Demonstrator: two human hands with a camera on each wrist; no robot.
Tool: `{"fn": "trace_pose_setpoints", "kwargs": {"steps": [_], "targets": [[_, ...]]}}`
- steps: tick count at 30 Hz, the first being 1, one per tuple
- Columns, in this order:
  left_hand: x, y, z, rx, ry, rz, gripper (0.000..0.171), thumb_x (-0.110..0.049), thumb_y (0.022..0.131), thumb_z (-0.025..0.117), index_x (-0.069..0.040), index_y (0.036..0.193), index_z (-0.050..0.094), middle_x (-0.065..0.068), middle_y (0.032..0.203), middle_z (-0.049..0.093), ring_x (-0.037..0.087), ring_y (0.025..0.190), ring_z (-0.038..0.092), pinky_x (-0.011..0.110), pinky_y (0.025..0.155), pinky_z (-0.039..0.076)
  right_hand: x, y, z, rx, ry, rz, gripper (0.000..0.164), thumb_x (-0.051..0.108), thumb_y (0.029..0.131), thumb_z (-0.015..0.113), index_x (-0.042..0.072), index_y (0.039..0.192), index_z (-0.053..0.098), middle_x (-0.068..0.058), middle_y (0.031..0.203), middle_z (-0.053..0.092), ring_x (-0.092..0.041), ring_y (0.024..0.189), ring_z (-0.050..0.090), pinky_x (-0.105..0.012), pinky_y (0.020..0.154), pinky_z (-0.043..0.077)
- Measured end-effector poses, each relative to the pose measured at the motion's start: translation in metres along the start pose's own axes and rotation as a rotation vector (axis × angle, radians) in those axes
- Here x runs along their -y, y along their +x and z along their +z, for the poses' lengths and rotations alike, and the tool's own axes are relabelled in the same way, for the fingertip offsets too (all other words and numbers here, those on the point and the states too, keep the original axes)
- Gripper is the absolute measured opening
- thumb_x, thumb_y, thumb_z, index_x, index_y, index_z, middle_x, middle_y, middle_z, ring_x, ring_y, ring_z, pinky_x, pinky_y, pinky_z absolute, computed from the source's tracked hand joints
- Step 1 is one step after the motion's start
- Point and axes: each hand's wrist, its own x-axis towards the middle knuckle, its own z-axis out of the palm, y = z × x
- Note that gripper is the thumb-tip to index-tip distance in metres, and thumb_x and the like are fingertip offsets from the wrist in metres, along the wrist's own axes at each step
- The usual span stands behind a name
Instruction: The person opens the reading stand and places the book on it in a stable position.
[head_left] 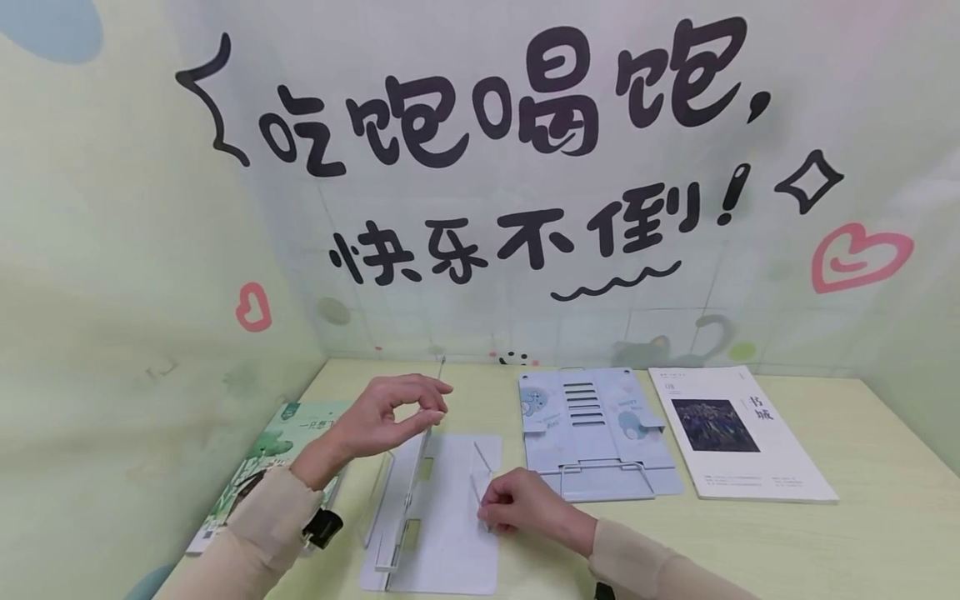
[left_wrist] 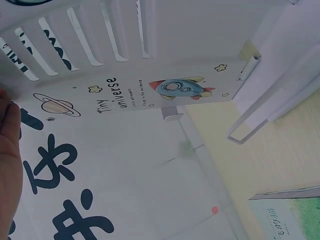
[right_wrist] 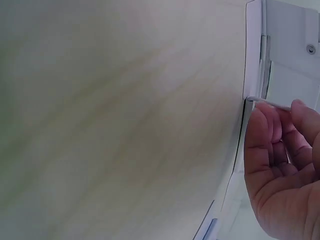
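Observation:
A white book stand, printed with a rocket and "Tiny universe", has its slotted panel (left_wrist: 180, 90) raised nearly upright, edge-on in the head view. Its flat base plate (head_left: 457, 554) lies on the table beneath. My left hand (head_left: 397, 417) pinches the panel's upper edge between thumb and fingers; only part of that hand enters the left wrist view. Low at the base's right side, my right hand (head_left: 525, 507) has thumb and fingertips together on a thin white wire support (right_wrist: 272, 104). Another wire loop (left_wrist: 242, 136) stands out at the panel's lower end.
Right of the white stand lies a pale blue book stand (head_left: 551, 442), folded flat. Beyond it is a white magazine (head_left: 765, 467) with a dark picture. A green book (head_left: 262, 450) lies at the left, partly behind my left arm. Printed fabric walls (head_left: 480, 333) surround the table.

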Motion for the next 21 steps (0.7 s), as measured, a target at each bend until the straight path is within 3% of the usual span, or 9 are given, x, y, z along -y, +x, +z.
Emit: {"fn": "trace_pose_setpoints", "kwargs": {"steps": [8,14,21], "targets": [[-0.0007,0.0032,0.0039,-0.007,0.033,0.028,0.017,0.0,0.083,0.066,-0.016,0.078,0.065,-0.002,0.087,0.069,0.021,0.104,0.063,0.033,0.092,0.05,-0.0011,0.0039,0.0028,0.039,-0.074,0.051,0.011,0.002,0.081,0.068,0.002,0.07,0.065,0.007,0.05,0.046,-0.001,0.044,0.04,-0.013,0.044,0.031],[-0.0024,0.0055,0.0069,-0.006,0.004,0.066,0.019,0.003,0.081,0.067,-0.016,0.078,0.065,0.0,0.086,0.069,0.02,0.103,0.063,0.034,0.091,0.05,-0.0018,0.0065,0.006,0.041,-0.142,0.041,0.013,0.003,0.08,0.07,0.005,0.067,0.066,0.011,0.047,0.043,0.001,0.041,0.038,-0.013,0.042,0.029],[-0.0015,0.0069,0.0098,0.02,-0.029,0.054,0.018,0.001,0.083,0.066,-0.017,0.079,0.066,-0.002,0.087,0.069,0.023,0.103,0.063,0.034,0.093,0.049,-0.0004,0.0067,0.008,0.031,-0.186,0.032,0.014,0.004,0.078,0.071,0.007,0.066,0.066,0.012,0.048,0.044,0.002,0.042,0.039,-0.013,0.042,0.031]]}}
